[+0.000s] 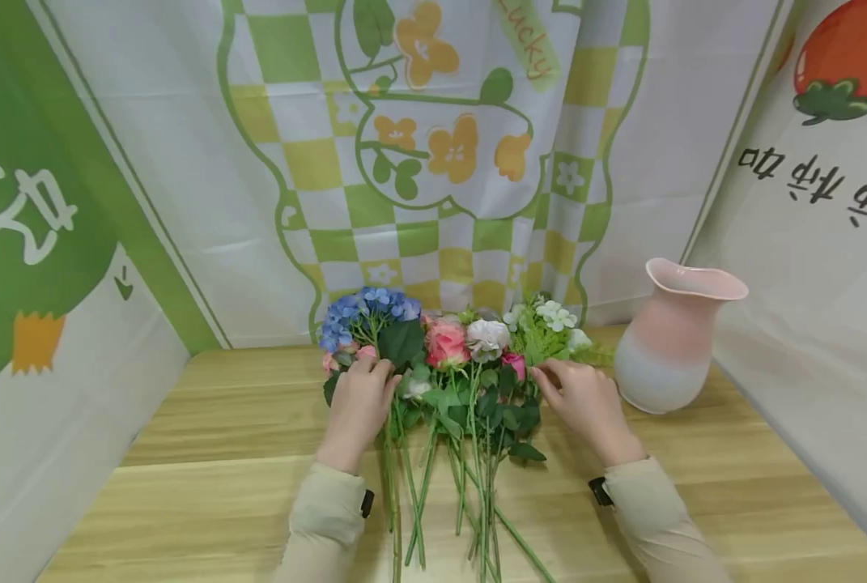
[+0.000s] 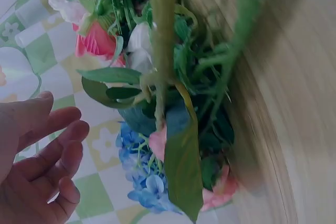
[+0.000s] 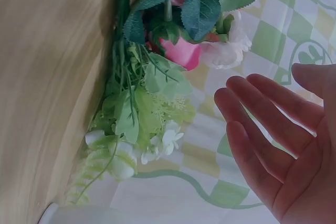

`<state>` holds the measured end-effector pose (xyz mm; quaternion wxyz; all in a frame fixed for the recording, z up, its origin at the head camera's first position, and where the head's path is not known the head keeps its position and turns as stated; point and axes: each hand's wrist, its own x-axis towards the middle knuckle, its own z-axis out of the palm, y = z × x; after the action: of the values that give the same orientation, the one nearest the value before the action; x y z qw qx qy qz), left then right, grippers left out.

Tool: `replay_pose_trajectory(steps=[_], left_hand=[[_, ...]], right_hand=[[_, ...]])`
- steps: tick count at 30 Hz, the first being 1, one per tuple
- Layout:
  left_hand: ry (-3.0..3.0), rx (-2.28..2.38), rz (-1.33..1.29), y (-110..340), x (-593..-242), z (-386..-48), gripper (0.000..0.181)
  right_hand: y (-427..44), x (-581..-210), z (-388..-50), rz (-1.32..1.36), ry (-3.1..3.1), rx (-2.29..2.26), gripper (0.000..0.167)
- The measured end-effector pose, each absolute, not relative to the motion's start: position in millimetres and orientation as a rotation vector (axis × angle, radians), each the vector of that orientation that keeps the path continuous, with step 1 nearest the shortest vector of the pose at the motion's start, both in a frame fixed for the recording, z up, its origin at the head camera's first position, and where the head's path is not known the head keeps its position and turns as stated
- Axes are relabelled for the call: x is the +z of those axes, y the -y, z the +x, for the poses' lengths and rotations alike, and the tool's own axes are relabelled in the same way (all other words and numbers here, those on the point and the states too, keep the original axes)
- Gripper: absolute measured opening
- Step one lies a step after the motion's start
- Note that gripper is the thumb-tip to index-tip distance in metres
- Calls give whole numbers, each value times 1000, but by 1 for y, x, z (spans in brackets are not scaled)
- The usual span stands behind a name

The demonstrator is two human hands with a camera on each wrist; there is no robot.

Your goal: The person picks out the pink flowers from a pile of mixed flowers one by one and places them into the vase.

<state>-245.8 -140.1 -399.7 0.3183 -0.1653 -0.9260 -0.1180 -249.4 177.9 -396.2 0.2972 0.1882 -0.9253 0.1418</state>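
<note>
Artificial flowers lie in a pile on the table, stems toward the person. In the head view the left hand [image 1: 360, 405] is over the pile's left side, by the blue hydrangea [image 1: 340, 317] and a dark leaf [image 1: 401, 343]. The right hand [image 1: 586, 402] is at the right side, near a magenta rose [image 1: 515, 366] and white-green blossoms [image 1: 555, 316]. Both wrist views show relaxed, loosely bent fingers holding nothing: the left hand [image 2: 44, 161] beside the blue hydrangea [image 2: 149, 182], the right hand [image 3: 283, 140] beside the pink rose [image 3: 181, 52]. A pink rose [image 1: 447, 343] and white flower [image 1: 487, 340] lie between them.
A pink and white vase [image 1: 668, 348] with a wavy rim stands at the right, just beyond the right hand. Green stems [image 1: 477, 486] spread over the wooden table [image 1: 207, 478] between the forearms. A checked cloth [image 1: 433, 235] hangs behind the flowers.
</note>
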Motion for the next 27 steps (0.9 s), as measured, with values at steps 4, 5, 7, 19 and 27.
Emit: replay_pose_trajectory(steps=[4, 5, 7, 19, 27], left_hand=[[2428, -392, -449, 133, -397, -251, 9], [2434, -401, -452, 131, -397, -253, 8], [2452, -420, -463, 127, -395, -257, 6], [2664, -458, -501, 100, -387, -280, 4], [2742, -428, -488, 81, -385, -294, 27]], right_hand=[[-175, -391, -253, 481, 2476, 398, 21], [-174, -390, -253, 474, 2489, 405, 21], [-173, -388, -254, 463, 2513, 423, 23], [-156, -385, -261, 456, 2573, 504, 25], [-151, -387, -263, 472, 2575, 522, 22]])
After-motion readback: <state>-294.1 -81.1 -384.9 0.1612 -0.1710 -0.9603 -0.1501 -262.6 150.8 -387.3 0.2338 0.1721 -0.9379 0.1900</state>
